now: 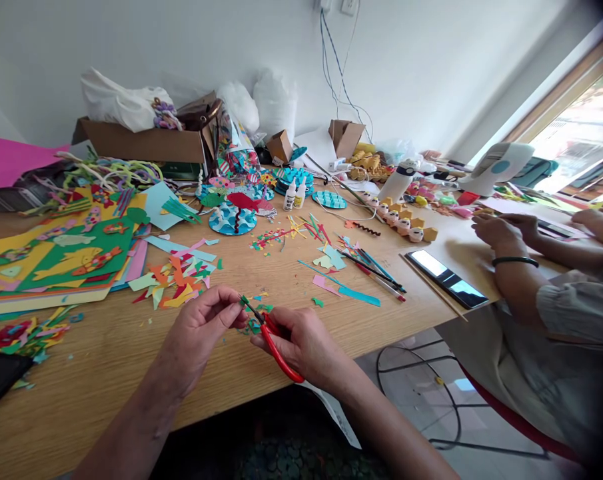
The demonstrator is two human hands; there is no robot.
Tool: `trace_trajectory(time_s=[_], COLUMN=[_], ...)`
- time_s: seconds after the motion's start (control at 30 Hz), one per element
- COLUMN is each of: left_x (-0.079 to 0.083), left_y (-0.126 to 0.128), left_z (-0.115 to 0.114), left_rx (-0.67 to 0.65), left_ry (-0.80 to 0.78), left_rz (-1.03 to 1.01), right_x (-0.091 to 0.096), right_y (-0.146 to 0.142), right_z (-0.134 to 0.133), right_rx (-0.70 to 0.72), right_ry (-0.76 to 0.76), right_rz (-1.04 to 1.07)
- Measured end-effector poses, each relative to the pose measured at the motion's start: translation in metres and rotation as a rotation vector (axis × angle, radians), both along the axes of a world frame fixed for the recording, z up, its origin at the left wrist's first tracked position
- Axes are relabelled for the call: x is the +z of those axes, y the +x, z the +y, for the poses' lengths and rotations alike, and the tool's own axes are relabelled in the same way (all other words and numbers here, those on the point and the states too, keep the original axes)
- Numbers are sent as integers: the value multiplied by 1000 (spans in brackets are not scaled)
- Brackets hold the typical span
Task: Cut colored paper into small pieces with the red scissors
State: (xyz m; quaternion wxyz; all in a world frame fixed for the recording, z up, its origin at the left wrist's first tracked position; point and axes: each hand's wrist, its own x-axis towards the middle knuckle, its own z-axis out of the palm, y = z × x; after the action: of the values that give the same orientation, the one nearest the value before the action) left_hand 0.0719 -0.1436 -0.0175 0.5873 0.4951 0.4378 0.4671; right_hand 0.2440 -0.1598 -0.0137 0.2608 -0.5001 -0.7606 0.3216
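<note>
My left hand (pixel 201 330) pinches a small green paper piece (pixel 244 301) between thumb and fingers, just above the wooden table (pixel 106 360) near its front edge. My right hand (pixel 301 343) grips red-handled scissors (pixel 276 347), whose dark blades point up-left and meet the green piece. Small green and teal snippets lie on the table under both hands.
Coloured paper scraps (pixel 176 277), stacked card sheets (pixel 56 260), glue bottles (pixel 295 193), a blue paper craft (pixel 232 217), pens (pixel 376 270) and a phone (pixel 446 278) cover the table. Cardboard boxes (pixel 146 140) stand at the back. Another person's hands (pixel 501 230) work at the right.
</note>
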Motion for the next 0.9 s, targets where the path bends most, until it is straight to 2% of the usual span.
trace_trajectory(time_s=[0.57, 0.8, 0.9], left_x=[5, 6, 8], left_y=[2, -1, -5], left_z=[-3, -1, 1], left_rx=[76, 84, 75], left_ry=[-40, -23, -4], left_rz=[-105, -29, 64], right_x=[-3, 1, 3], right_y=[-1, 1, 4], right_z=[0, 0, 1], right_rx=[15, -5, 44], right_ry=[-24, -69, -158], right_rz=[4, -37, 3])
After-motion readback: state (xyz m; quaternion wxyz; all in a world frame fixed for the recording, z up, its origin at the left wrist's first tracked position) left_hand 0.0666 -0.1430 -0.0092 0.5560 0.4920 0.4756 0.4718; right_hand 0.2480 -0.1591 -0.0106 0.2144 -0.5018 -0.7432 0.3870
